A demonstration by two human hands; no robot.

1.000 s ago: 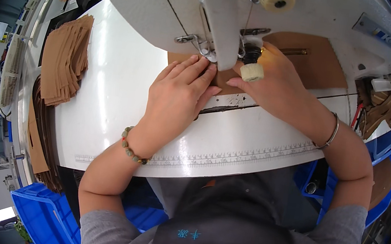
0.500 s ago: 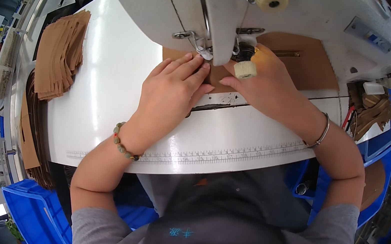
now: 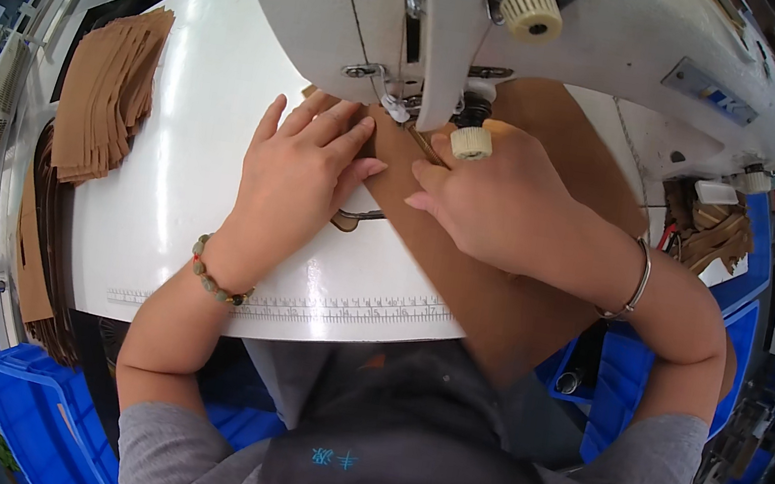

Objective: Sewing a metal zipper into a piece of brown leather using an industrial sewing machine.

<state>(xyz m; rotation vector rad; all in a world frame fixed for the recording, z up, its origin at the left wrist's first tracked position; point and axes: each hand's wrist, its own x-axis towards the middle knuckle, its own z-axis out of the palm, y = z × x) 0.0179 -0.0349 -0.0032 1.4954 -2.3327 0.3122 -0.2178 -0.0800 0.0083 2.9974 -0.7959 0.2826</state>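
A white sewing machine (image 3: 579, 30) stands over the table, its needle and presser foot (image 3: 397, 108) down near a brown panel (image 3: 508, 310). The panel lies slanted under the machine arm, its near corner hanging past the table's front edge. A narrow strip with a brass-coloured line, like a zipper (image 3: 430, 146), runs across it beside the presser foot. My left hand (image 3: 305, 155) lies flat, fingers apart, with its fingertips on the panel's left end. My right hand (image 3: 499, 199) is closed with bent fingers on the panel just right of the needle; its fingertips are partly hidden by a cream knob (image 3: 470, 142).
Stacked brown pieces (image 3: 109, 95) sit at the table's left, with more hanging below. A printed ruler (image 3: 297, 309) runs along the front edge. Blue bins (image 3: 47, 407) stand below left and right. Brown scraps (image 3: 714, 236) lie at the right.
The panel has turned, its right part swinging toward me over the front edge. My left hand has slid left, away from the presser foot, and its fingers have spread. My right hand has moved slightly nearer.
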